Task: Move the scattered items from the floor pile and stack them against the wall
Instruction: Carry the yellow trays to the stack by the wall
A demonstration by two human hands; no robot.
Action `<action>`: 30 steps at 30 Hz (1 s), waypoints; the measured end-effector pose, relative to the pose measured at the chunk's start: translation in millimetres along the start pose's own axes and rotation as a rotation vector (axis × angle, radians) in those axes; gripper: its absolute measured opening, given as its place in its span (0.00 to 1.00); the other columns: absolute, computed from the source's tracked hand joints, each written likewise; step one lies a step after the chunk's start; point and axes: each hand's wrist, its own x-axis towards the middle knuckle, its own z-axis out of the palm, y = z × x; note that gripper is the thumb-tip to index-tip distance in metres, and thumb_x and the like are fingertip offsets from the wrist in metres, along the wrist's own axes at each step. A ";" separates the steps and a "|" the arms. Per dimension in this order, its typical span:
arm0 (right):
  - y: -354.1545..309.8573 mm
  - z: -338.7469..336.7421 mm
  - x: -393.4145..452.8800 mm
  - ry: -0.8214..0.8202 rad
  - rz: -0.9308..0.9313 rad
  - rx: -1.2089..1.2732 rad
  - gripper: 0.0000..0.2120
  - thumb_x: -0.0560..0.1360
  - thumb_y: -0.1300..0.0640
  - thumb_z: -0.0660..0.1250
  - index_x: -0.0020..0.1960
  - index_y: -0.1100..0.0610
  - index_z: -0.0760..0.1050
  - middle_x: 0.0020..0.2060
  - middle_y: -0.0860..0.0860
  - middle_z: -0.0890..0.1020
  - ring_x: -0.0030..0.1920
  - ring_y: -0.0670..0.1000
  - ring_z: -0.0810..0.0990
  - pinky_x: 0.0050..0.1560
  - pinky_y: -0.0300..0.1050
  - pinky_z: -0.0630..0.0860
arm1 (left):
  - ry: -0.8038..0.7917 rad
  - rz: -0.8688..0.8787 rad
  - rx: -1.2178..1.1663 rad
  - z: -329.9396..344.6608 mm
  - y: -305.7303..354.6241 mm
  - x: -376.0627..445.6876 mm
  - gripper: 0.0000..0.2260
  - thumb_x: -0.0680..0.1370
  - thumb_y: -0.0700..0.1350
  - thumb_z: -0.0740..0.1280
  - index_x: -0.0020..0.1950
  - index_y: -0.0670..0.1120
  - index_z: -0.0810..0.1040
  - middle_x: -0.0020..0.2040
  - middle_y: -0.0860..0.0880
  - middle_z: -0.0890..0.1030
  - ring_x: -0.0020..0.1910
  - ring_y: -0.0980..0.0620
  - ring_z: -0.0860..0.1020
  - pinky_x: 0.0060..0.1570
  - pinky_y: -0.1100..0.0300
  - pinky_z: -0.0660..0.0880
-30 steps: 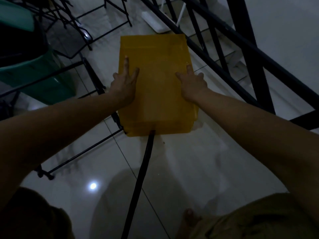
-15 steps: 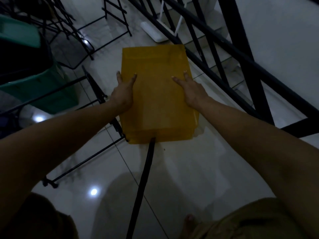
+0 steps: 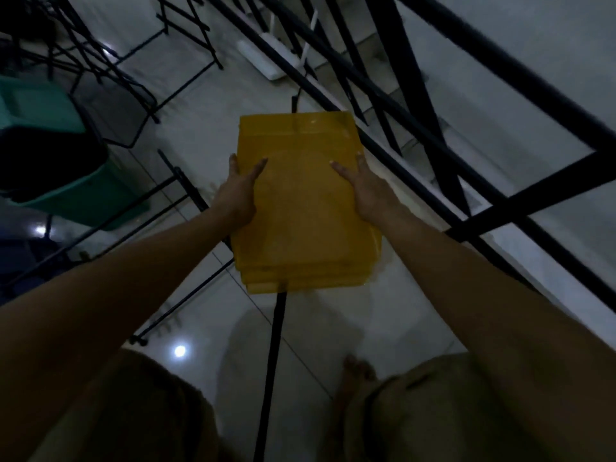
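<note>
Black railing (image 3: 416,135) at upper right, green bin (image 3: 66,181) at left — both hands, left (image 3: 238,191) and right (image 3: 370,191), grip one yellow tray stack (image 3: 300,208).

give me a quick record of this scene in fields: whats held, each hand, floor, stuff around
held item: yellow translucent plastic stack, layered edges visible at its near end
left hand: thumb on top, fingers over the left edge
right hand: thumb on top, fingers over the right edge
floor: pale glossy tiles, with a light glare
black bar: passes under the stack
left side: green bin, black metal frames
right side: black railing
lighting: dim
</note>
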 end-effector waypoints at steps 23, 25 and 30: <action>-289.5 -374.8 -295.2 -0.210 0.158 0.105 0.45 0.79 0.71 0.56 0.76 0.33 0.36 0.78 0.53 0.35 0.45 0.56 0.79 0.37 0.49 0.80 | -0.153 -0.077 -0.096 -383.4 97.1 -363.6 0.47 0.73 0.25 0.61 0.76 0.65 0.44 0.78 0.45 0.35 0.36 0.50 0.73 0.26 0.60 0.66; -317.1 -388.3 -307.8 -0.220 0.133 0.098 0.47 0.78 0.72 0.56 0.75 0.31 0.36 0.78 0.52 0.35 0.40 0.54 0.78 0.33 0.46 0.79 | -0.114 -0.110 -0.108 -402.1 86.2 -398.6 0.47 0.73 0.25 0.61 0.76 0.65 0.44 0.78 0.46 0.35 0.34 0.51 0.72 0.26 0.59 0.68; -372.9 -398.1 -315.4 -0.279 0.021 0.095 0.51 0.75 0.75 0.57 0.73 0.27 0.36 0.77 0.47 0.35 0.34 0.53 0.77 0.25 0.39 0.71 | 0.047 -0.240 -0.151 -428.4 54.0 -469.0 0.47 0.73 0.28 0.61 0.75 0.67 0.42 0.78 0.47 0.36 0.37 0.46 0.77 0.30 0.54 0.75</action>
